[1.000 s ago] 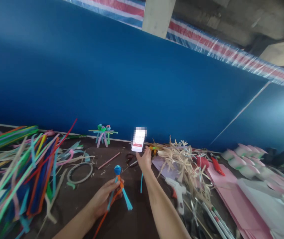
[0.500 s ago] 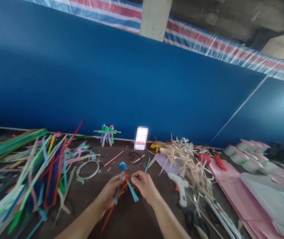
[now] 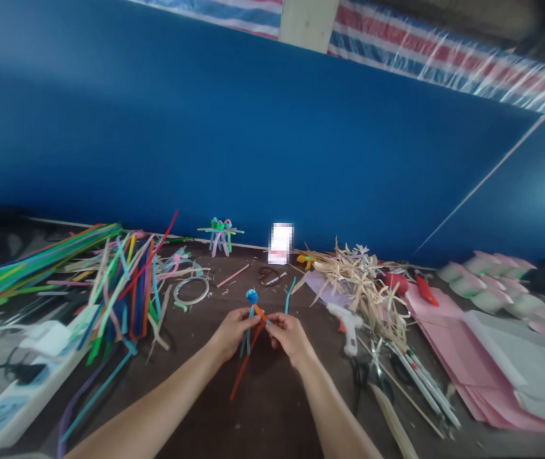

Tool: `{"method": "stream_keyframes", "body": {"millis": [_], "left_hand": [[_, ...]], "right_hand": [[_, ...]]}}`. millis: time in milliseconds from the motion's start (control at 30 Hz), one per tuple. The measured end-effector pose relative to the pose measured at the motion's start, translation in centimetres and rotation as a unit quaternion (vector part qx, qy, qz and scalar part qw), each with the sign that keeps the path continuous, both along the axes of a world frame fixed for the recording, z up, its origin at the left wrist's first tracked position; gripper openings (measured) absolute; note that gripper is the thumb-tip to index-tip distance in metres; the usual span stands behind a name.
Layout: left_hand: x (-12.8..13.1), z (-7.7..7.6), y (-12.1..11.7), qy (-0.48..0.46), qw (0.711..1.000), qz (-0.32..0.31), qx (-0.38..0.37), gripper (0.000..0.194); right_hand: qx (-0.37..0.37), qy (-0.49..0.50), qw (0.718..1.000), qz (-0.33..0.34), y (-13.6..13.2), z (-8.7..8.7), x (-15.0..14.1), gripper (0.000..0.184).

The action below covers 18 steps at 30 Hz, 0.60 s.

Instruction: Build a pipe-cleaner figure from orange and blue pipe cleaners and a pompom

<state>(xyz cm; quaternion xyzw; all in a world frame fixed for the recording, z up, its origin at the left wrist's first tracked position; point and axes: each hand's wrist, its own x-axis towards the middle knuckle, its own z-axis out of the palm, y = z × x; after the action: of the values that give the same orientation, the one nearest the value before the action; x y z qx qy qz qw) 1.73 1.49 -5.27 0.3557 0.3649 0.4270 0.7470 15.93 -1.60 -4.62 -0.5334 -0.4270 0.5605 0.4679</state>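
Observation:
Between my hands is a small pipe-cleaner figure with a round blue head [image 3: 252, 296], light blue limbs and an orange pipe cleaner [image 3: 239, 377] crossing its body, one long end hanging down. My left hand [image 3: 234, 333] pinches the figure at its body, thumb and fingers closed. My right hand [image 3: 292, 335] is closed at the figure's right side, its fingertips on the orange and blue strands; the exact grip is partly hidden. Just beyond the right hand lies a short blue pipe cleaner [image 3: 290, 293]. Several finished-looking pipe-cleaner figures [image 3: 221, 234] stand together near the wall.
Loose pipe cleaners [image 3: 141, 287] heap at left, beside a power strip [image 3: 28, 392] and a ring of wire [image 3: 192, 291]. A blurred bright screen [image 3: 280, 243] stands behind. On the right lie a glue gun [image 3: 348, 324], scissors [image 3: 376, 357], dried strips [image 3: 353, 274] and pink sheets [image 3: 463, 382].
The view has tilted down and shifted left. My right hand has closed in on the figure and now touches its right side, where a blue limb stuck out before.

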Motion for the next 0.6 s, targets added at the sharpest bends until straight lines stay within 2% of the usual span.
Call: {"method": "stream_keyframes", "body": {"millis": [167,367,433,533,600], "left_hand": [[-0.5,0.2,-1.3,-0.004,1.0,-0.026,-0.008,0.036],[-0.8,0.2,-2.2,0.003,0.999,-0.027,-0.025,0.032],[-1.4,0.4,-2.4,0.01,0.998,-0.053,-0.026,0.035],[-3.3,0.9,-2.2,-0.013,0.994,-0.102,-0.02,0.053],[-4.7,1.2,-1.6,-0.029,0.996,-0.087,-0.018,0.056]], "right_hand": [[0.011,0.008,0.999,-0.04,-0.1,-0.7,0.4,0.021],[0.034,0.01,0.997,-0.07,-0.5,-1.3,0.3,0.025],[0.037,0.002,0.997,-0.068,-0.6,-1.4,0.4,0.026],[0.036,-0.011,0.997,-0.06,-0.6,-1.5,0.6,0.027],[0.036,-0.025,0.998,-0.049,-0.6,-1.6,0.7,0.026]]}}
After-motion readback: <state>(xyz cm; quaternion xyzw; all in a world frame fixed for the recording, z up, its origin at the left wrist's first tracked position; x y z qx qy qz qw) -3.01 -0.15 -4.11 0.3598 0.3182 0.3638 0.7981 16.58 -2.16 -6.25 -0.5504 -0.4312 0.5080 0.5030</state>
